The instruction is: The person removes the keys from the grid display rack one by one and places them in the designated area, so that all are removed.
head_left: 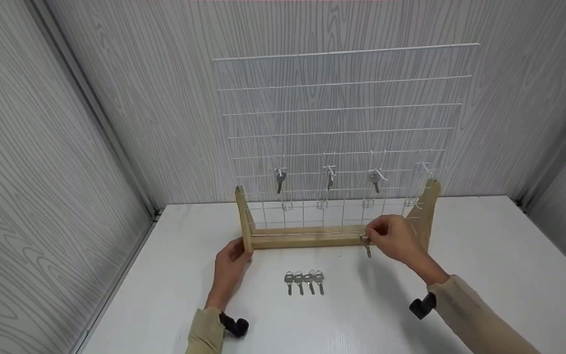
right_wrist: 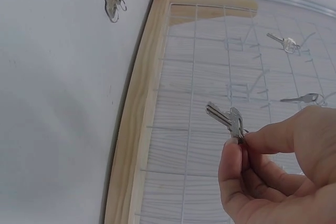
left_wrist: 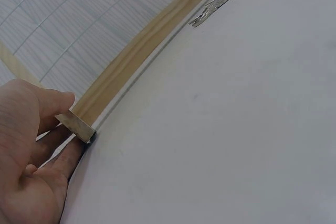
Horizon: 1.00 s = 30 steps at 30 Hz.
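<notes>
My right hand pinches a key by its ring between thumb and fingers, in front of the rack's lower right part. In the right wrist view that key points away from the fingertips. My left hand grips the left end of the rack's wooden stand; in the left wrist view the thumb and fingers lie around the wood's end. Three keys hang from hooks on the wire grid: a left key, a middle key and a right key.
Several keys with rings lie in a row on the white table, in front of the stand. A bare hook is at the upper row's right end, and a lower row of hooks runs beneath. Wood-patterned panels enclose the table.
</notes>
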Motion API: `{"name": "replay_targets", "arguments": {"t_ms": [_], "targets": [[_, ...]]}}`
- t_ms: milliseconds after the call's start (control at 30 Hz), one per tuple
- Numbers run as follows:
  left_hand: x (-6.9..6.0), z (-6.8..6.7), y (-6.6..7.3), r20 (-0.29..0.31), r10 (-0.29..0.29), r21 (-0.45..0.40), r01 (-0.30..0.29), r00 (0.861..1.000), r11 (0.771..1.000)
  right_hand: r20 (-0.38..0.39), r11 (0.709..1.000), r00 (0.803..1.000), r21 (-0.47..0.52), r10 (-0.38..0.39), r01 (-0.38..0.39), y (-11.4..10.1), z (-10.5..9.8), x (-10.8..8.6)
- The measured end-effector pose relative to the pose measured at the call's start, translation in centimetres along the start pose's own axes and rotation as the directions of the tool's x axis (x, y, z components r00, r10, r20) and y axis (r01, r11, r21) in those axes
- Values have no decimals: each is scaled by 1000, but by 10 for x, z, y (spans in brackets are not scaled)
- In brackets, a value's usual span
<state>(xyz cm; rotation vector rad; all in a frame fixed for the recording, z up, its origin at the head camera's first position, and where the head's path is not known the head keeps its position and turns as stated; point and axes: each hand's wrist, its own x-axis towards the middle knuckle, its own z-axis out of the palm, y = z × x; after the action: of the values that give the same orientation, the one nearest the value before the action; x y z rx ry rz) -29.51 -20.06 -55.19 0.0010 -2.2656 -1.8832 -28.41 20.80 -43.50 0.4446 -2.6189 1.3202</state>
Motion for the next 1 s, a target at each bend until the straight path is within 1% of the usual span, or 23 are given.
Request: {"name": "replay_targets", "arguments": {"t_ms": [100, 333, 567, 733, 867, 1000], "targets": [[0, 0, 0, -1, 1, 4, -1, 1000, 1000, 7, 999, 999, 5, 35, -35, 1, 8, 0], [2, 1, -4, -9, -3, 5, 3, 1000, 1000, 30, 998, 998, 20, 55, -56, 5, 26, 3], [3, 1, -5, -8, -5, -15, 5, 1000, 1000, 42, 994, 994, 35, 103, -104, 8, 44, 1], [2, 1, -4, -8, -7, -18, 7, 1000, 1000, 49, 993, 992, 33, 115, -117, 9, 57, -1], [2, 1, -3, -10, -7, -3, 7, 1000, 1000, 54, 991, 991, 38, 125, -127, 12, 65, -2], [2, 1, -3, -11, -5, 11, 5, 1000, 1000, 75, 991, 990, 54, 120, -124, 16, 73, -4]]}}
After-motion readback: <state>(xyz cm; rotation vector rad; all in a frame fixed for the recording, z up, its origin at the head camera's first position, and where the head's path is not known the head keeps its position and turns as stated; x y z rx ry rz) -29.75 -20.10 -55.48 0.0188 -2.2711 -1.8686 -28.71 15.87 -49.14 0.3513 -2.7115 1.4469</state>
